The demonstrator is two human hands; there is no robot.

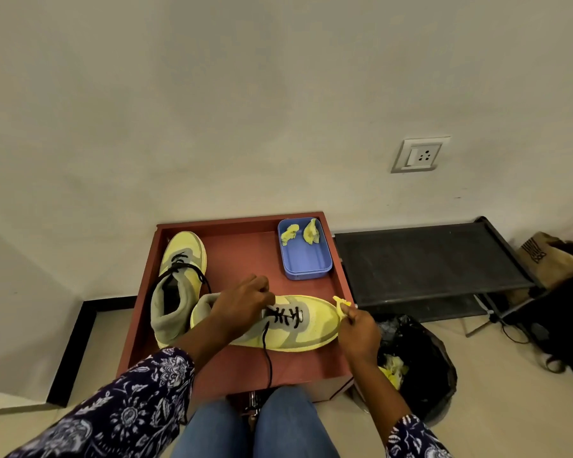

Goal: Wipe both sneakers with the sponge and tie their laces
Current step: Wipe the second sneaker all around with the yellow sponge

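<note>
Two yellow sneakers sit on the red table point(232, 365): the far sneaker point(179, 276) at far left, the near sneaker point(288, 328) lying crosswise under both hands. The left hand point(242, 305) curls over its tongue and laces point(286, 317) (steadying it), while the right hand point(358, 328) pinches a yellow sponge piece point(341, 304) against the toe. Short, light strokes along the toe should work best, the left hand pinning the shoe down.

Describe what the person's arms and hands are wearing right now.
Both hands are bare: left hand, right hand, no gloves or rings visible. Both arms wear dark navy sleeves with a white floral print, left sleeve, right sleeve, ending below the elbow. Blue jeans show below.
</note>
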